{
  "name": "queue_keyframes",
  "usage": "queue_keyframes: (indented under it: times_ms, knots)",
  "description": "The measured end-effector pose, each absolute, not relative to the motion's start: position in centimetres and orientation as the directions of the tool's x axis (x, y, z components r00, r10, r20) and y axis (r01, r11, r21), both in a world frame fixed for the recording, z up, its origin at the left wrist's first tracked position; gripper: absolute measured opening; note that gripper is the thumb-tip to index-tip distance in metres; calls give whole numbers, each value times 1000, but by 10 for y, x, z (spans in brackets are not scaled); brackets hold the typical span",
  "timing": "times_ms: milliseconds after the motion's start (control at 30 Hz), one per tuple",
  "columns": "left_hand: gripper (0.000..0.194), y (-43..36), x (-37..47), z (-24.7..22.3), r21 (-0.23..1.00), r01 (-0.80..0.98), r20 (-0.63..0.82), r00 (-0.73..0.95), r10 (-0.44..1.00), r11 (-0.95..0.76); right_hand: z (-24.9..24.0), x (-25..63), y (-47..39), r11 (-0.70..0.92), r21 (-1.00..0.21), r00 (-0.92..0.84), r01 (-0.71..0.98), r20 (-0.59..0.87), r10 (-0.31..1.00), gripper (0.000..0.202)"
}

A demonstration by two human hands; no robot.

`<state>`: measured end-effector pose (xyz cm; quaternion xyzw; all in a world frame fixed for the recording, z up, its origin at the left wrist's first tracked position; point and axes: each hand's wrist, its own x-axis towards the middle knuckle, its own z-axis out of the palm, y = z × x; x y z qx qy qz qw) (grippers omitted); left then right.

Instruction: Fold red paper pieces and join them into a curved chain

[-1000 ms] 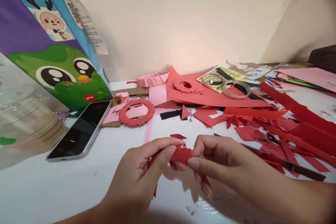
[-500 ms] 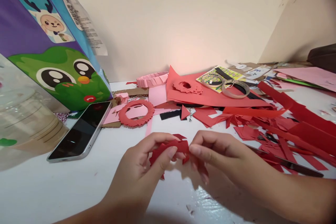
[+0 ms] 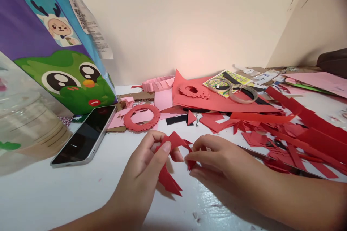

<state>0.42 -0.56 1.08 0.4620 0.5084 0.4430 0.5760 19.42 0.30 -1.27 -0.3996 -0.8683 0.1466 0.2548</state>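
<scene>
A curved strip of folded red paper bends between my two hands above the white table. My left hand pinches its upper left part between thumb and fingers, and one pointed end hangs below that thumb. My right hand has its fingertips closed on the strip's right end; those fingers partly hide the paper. Just behind my left hand lies a finished-looking red pleated paper ring. A smaller red pleated ring rests farther back on red paper sheets.
To the left are a phone, a clear plastic cup and a purple bag with a green owl. Red paper scraps pile up at the right, around a long dark blade. Tape rolls lie behind.
The red folded strip has turned and opened out, with one end now hanging down below my left thumb. My right hand has shifted slightly left and lower onto its right end.
</scene>
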Motion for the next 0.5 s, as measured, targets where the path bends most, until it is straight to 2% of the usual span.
queue_keyframes:
  times_ms: [67, 167, 267, 367, 500]
  knots:
    - [19, -5, 4, 9, 986, -53, -147, 129, 981, 155, -14, 193, 2, 680, -406, -598, 611, 326, 732, 17]
    - [17, -2, 3, 6, 987, -97, -107, 208, 972, 130, -15, 193, 0, 776, -266, -699, 571, 338, 630, 19]
    - [12, -1, 1, 4, 976, -130, -137, 244, 960, 173, -16, 193, 2, 831, -182, -748, 525, 368, 553, 19]
    - [9, -2, 1, 5, 971, -153, -142, 259, 956, 186, -18, 193, 6, 834, -178, -732, 522, 409, 545, 21]
    - [6, -2, 1, 7, 983, -147, -79, 228, 970, 114, -20, 192, 8, 809, -273, -678, 520, 444, 586, 15]
